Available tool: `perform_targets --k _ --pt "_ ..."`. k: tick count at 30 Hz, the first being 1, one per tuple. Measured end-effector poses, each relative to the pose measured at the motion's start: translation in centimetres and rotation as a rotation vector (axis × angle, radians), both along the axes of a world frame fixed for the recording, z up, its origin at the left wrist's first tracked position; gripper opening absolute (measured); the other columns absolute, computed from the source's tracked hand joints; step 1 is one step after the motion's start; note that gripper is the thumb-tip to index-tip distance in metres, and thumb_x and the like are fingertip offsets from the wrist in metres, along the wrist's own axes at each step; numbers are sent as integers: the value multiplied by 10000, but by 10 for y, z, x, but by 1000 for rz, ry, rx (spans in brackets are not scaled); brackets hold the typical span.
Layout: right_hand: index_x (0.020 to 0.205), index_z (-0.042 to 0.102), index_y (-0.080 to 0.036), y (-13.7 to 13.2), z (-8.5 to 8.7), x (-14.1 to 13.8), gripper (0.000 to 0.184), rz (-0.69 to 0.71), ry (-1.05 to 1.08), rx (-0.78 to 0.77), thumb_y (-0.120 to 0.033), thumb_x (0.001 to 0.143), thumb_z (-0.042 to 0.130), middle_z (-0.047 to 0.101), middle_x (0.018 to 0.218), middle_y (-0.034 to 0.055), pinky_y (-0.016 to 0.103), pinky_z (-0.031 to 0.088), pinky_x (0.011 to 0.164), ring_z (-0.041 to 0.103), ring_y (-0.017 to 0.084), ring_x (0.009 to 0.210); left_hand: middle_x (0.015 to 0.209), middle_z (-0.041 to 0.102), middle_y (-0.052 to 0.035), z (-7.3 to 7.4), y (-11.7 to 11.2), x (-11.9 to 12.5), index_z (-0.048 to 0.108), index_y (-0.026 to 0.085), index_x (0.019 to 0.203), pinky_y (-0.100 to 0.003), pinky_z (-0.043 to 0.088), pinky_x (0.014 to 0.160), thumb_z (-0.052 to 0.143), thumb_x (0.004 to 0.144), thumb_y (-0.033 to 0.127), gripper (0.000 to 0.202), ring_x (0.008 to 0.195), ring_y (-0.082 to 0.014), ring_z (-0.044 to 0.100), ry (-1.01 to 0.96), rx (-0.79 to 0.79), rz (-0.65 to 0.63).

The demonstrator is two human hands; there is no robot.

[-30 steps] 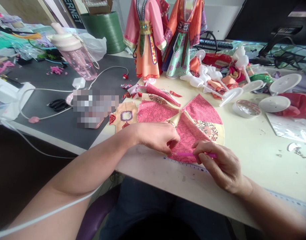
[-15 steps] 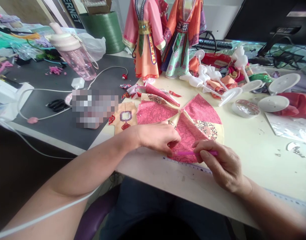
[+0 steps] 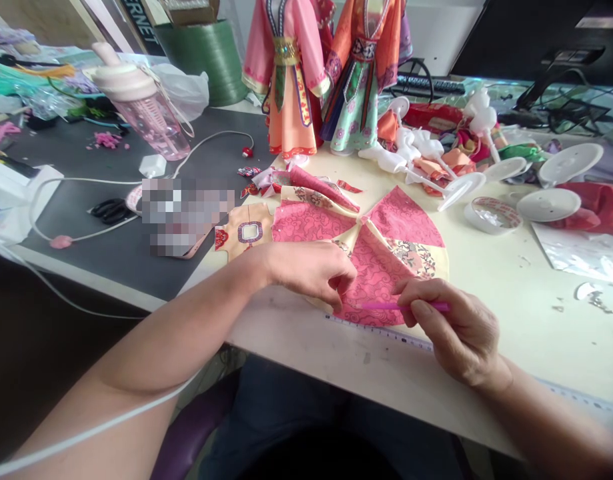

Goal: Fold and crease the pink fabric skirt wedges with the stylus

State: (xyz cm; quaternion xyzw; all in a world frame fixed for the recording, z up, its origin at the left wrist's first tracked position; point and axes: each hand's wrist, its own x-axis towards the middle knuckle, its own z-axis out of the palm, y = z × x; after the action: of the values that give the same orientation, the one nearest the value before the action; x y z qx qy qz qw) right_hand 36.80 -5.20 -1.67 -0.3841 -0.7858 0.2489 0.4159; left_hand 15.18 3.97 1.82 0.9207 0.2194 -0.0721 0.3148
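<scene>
A fan-shaped skirt piece [image 3: 386, 253] of pink and cream patterned cloth lies flat near the front edge of the cream table [image 3: 516, 313]. My left hand [image 3: 311, 270] is closed in a pinch on the cloth's near hem. My right hand [image 3: 453, 330] is closed on a thin pink stick [image 3: 386, 307] that lies along the same hem, its tip pointing at my left fingers. A small cream bodice piece [image 3: 243, 233] lies just left of the skirt.
Two dressed dolls [image 3: 326, 73] stand at the back. White doll stands [image 3: 549, 203] and a tape roll [image 3: 491, 215] lie right. A pink bottle [image 3: 141, 100], black scissors [image 3: 109, 210] and cables sit on the dark table at left. A ruler strip [image 3: 386, 331] runs along the table's front.
My right hand has slid a little to the right along the hem with the pink stick. My left hand has kept its pinch on the cloth.
</scene>
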Motion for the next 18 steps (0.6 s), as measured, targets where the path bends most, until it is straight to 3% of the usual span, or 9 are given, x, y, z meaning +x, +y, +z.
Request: perform_targets --k 11,18 --pt "881 605 -233 -2 -2 7 138 -79 140 -52 -220 903 469 516 593 -14 328 469 589 534 145 567 750 603 14 2 -3 2 597 168 735 -262 343 687 671 766 303 158 712 -118 521 -61 30 -13" --pt "874 608 -231 -2 -7 11 140 -103 248 -165 -247 912 474 556 640 -5 317 443 560 479 121 515 691 566 6 -2 -7 8 525 159 657 -298 311 706 704 731 425 329 660 -131 451 -21 324 -7"
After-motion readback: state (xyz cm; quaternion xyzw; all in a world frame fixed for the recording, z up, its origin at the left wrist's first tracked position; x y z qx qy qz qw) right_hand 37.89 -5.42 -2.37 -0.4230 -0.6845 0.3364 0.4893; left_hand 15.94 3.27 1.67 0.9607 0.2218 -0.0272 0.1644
